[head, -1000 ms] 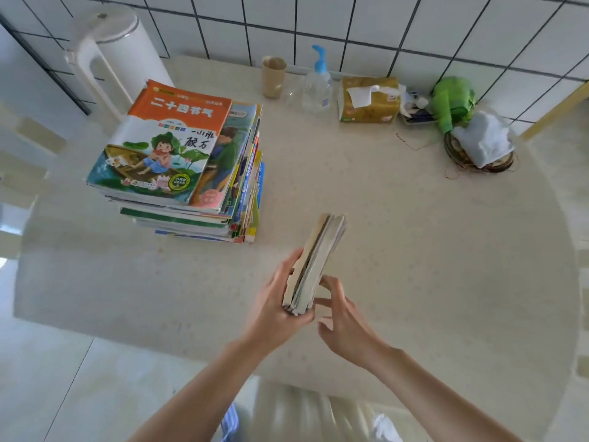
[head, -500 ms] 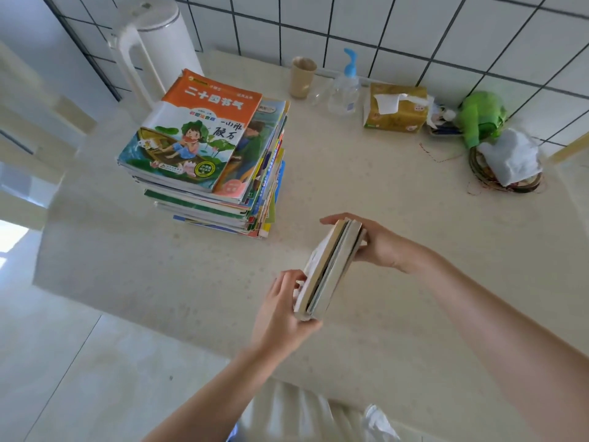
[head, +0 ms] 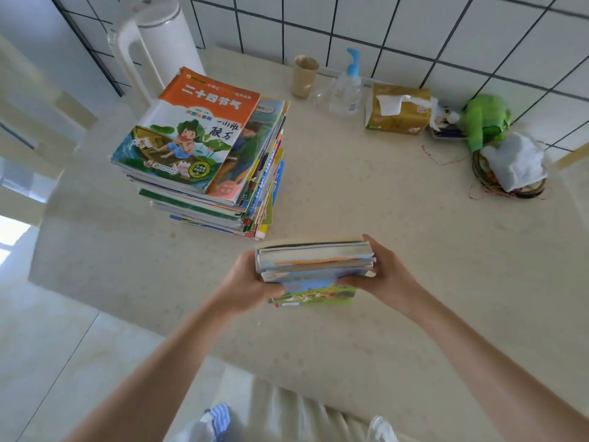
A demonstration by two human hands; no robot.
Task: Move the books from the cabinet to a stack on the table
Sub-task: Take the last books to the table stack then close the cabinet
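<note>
A tall stack of picture books [head: 204, 154] stands on the pale table [head: 366, 202], its top book orange with a child in a boat. In front of it, above the table's near part, I hold a small bundle of books [head: 314, 264] flat, spines toward me. My left hand [head: 245, 283] grips the bundle's left end. My right hand [head: 387, 272] grips its right end. The lowest book of the bundle has a green and blue cover and sticks out toward me. The cabinet is not in view.
At the table's far edge by the tiled wall stand a white kettle [head: 159, 43], a paper cup [head: 304, 74], a pump bottle [head: 347, 87], a tissue pack [head: 398, 111], a green bag [head: 486, 121] and a basket with a white cloth [head: 513, 164]. Pale chairs [head: 28, 122] stand left.
The bundle stood nearly on edge in my left hand; now it lies flat and crosswise, gripped at both ends. My right hand shifted from its far end to its right end.
</note>
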